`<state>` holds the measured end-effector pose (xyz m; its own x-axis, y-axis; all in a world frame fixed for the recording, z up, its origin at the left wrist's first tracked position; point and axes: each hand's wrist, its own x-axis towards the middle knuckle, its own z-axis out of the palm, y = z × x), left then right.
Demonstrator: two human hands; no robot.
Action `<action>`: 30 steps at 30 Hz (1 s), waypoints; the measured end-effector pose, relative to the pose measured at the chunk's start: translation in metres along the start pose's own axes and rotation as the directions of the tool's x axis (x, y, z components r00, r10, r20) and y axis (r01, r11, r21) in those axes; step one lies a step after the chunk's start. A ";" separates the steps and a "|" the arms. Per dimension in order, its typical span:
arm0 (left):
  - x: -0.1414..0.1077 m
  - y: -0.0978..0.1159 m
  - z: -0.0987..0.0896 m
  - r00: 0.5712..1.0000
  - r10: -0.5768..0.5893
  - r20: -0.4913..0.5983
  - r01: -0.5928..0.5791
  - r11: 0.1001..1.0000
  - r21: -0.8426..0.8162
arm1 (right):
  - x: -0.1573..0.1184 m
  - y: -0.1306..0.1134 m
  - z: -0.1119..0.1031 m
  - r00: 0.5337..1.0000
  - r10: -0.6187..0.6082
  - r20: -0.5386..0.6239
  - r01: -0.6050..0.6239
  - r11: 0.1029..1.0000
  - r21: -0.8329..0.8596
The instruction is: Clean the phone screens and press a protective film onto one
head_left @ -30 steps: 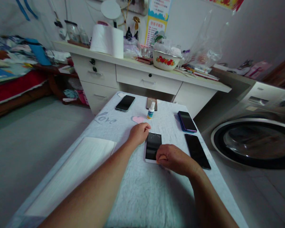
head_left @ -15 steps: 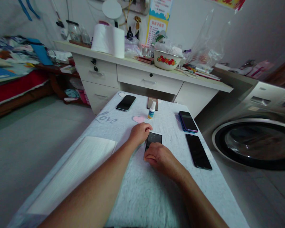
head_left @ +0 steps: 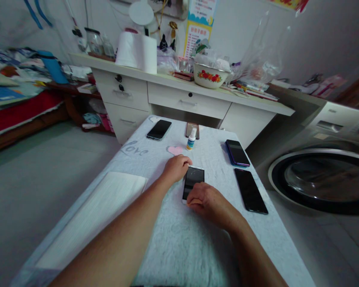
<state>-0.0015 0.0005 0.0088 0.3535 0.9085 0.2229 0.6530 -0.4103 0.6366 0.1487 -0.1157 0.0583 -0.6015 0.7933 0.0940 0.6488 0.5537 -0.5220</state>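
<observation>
A smartphone [head_left: 193, 179] with a white frame and marks across its dark screen lies flat on the cloth-covered table. My left hand [head_left: 176, 167] is closed at its upper left corner, thumb and fingers pressed against the edge. Over the lower right part of the screen sits my right hand [head_left: 208, 202], fingers curled together; what they pinch, if anything, is hidden. Just beyond the phone stands a small white spray bottle [head_left: 191, 139] with a blue and yellow label.
Other phones lie around: a black phone [head_left: 159, 130] at far left, a brown one [head_left: 196, 134] behind the bottle, a purple-edged phone [head_left: 238, 153] and a long black phone [head_left: 250, 191] at right. A white sheet [head_left: 107, 207] lies left. A washing machine [head_left: 326, 119] stands right.
My right hand has slid a little to the right along the lower end of the phone, uncovering its bottom left corner. The left hand stays in place.
</observation>
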 end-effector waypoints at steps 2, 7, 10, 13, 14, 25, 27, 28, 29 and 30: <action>0.000 0.000 0.000 1.000 -0.005 -0.012 0.004 1.000 -0.010 | 0.000 -0.001 0.000 1.000 -0.009 0.002 0.009 1.000 -0.021; -0.001 0.000 0.000 1.000 -0.008 -0.018 0.008 1.000 -0.018 | 0.000 -0.003 0.003 1.000 0.010 0.001 -0.010 0.995 -0.096; 0.000 -0.001 0.001 1.000 -0.012 -0.020 0.012 1.000 -0.015 | 0.000 -0.004 0.004 0.999 0.040 -0.008 -0.041 0.988 -0.149; 0.000 -0.001 0.002 0.999 -0.012 -0.034 0.012 1.000 -0.015 | 0.001 -0.002 0.005 0.999 0.051 -0.005 -0.051 0.979 -0.195; 0.000 -0.001 0.002 0.999 -0.011 -0.038 0.011 1.000 -0.015 | 0.001 -0.001 0.005 0.999 0.053 -0.002 -0.052 0.977 -0.207; 0.001 0.003 0.001 0.999 -0.022 -0.041 0.022 1.000 0.016 | 0.006 0.017 0.007 0.996 0.064 -0.061 -0.075 0.975 -0.209; 0.002 0.002 0.002 0.999 -0.013 -0.045 0.013 1.000 0.016 | 0.007 0.019 0.007 0.997 0.041 -0.061 -0.053 0.976 -0.210; 0.002 0.002 0.002 0.999 -0.012 -0.044 0.012 1.000 0.016 | 0.007 0.019 0.008 0.998 0.027 -0.063 -0.039 0.977 -0.208; 0.003 0.003 0.002 0.999 -0.012 -0.041 0.013 1.000 0.016 | 0.007 0.019 0.008 0.998 0.012 -0.068 -0.025 0.979 -0.202; 0.003 0.003 0.001 0.999 -0.014 -0.039 0.014 1.000 0.018 | 0.007 0.020 0.009 0.997 0.000 -0.078 -0.015 0.980 -0.197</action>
<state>0.0024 0.0019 0.0101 0.3183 0.9164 0.2427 0.6697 -0.3986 0.6266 0.1530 -0.1013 0.0413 -0.5633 0.8106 0.1603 0.7368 0.5806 -0.3465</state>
